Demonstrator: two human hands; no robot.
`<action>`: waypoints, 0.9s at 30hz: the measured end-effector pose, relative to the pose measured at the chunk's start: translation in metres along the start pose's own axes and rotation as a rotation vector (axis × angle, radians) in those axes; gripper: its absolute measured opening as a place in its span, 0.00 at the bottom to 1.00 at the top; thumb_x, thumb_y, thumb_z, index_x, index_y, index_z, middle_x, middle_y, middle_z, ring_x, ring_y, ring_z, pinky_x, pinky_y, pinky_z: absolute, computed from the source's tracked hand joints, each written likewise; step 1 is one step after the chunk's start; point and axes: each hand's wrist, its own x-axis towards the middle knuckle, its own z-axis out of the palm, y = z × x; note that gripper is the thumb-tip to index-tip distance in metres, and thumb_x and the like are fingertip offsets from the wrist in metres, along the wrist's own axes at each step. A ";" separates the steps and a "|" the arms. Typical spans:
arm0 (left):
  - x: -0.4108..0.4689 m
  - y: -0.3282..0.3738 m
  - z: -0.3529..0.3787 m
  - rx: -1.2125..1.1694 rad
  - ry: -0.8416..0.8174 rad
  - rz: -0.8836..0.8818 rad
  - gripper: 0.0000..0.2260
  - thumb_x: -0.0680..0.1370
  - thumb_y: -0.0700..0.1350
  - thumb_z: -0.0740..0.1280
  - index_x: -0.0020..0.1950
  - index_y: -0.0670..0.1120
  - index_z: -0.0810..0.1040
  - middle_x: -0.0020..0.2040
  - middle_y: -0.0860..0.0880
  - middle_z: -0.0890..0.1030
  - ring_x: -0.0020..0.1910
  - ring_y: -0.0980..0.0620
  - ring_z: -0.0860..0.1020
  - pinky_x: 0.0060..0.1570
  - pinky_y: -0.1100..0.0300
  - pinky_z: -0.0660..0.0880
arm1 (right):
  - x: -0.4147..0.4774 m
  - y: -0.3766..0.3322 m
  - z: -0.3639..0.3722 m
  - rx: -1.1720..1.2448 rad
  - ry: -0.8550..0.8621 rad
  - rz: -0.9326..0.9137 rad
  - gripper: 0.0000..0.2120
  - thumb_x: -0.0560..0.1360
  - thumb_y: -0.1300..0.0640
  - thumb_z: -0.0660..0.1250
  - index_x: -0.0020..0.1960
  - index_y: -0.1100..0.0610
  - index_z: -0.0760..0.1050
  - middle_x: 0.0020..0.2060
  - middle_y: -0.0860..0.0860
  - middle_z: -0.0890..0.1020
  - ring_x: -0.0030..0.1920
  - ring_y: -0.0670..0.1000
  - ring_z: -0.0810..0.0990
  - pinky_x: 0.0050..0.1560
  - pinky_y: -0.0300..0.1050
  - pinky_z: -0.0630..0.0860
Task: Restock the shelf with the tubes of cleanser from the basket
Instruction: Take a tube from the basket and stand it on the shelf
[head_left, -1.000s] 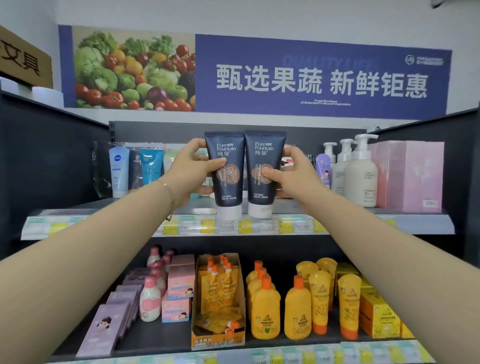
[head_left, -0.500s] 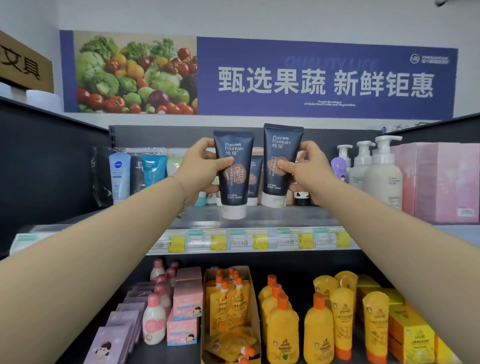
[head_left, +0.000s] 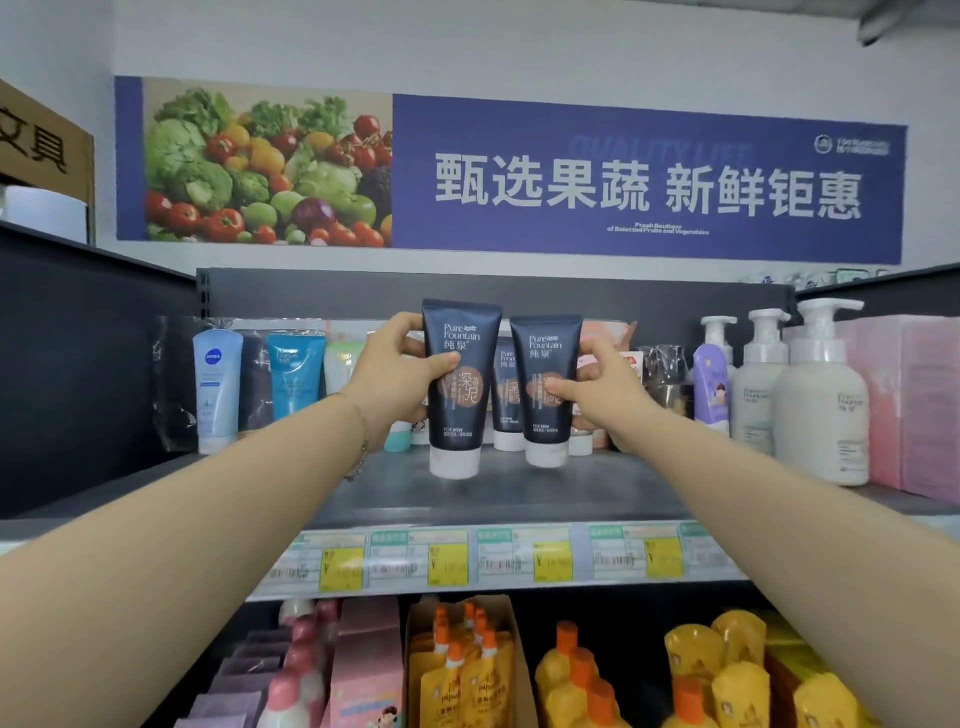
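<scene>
Two dark navy tubes of cleanser with white caps hang cap-down over the top shelf (head_left: 519, 493). My left hand (head_left: 395, 374) grips the left tube (head_left: 460, 405) by its side. The right tube (head_left: 545, 410), a little farther in and lower, is held in my right hand (head_left: 608, 395). Both caps look just above or at the shelf surface; I cannot tell whether they touch. A third identical tube (head_left: 508, 395) stands on the shelf behind the gap between them. The basket is out of view.
Blue and white tubes (head_left: 218, 384) stand at the shelf's left. White pump bottles (head_left: 821, 395) and pink boxes (head_left: 914, 405) fill the right. Price tags (head_left: 498, 561) line the shelf edge. Orange and yellow bottles (head_left: 582, 675) sit on the lower shelf.
Both hands have carried the tubes farther in over the top shelf. The right tube has come down from its raised position toward the shelf surface. My view has moved closer.
</scene>
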 end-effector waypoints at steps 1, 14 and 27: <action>0.004 -0.004 0.000 -0.003 0.007 -0.002 0.10 0.78 0.40 0.68 0.56 0.50 0.73 0.49 0.46 0.78 0.43 0.49 0.78 0.48 0.40 0.79 | 0.005 0.002 0.002 -0.008 -0.002 0.007 0.19 0.73 0.59 0.73 0.57 0.48 0.67 0.49 0.56 0.80 0.49 0.55 0.83 0.47 0.56 0.81; 0.031 -0.034 0.003 -0.019 -0.012 0.008 0.10 0.78 0.40 0.68 0.57 0.50 0.74 0.49 0.47 0.76 0.41 0.50 0.77 0.39 0.53 0.78 | 0.062 0.008 0.021 -0.162 0.028 0.003 0.18 0.67 0.52 0.76 0.49 0.45 0.70 0.45 0.53 0.82 0.49 0.57 0.82 0.52 0.60 0.80; 0.039 -0.046 0.008 -0.032 -0.018 -0.002 0.11 0.78 0.40 0.67 0.59 0.48 0.74 0.48 0.48 0.76 0.40 0.53 0.76 0.24 0.65 0.75 | 0.064 0.019 0.037 -0.198 -0.022 0.005 0.18 0.73 0.58 0.74 0.54 0.53 0.65 0.43 0.49 0.77 0.48 0.53 0.77 0.49 0.50 0.77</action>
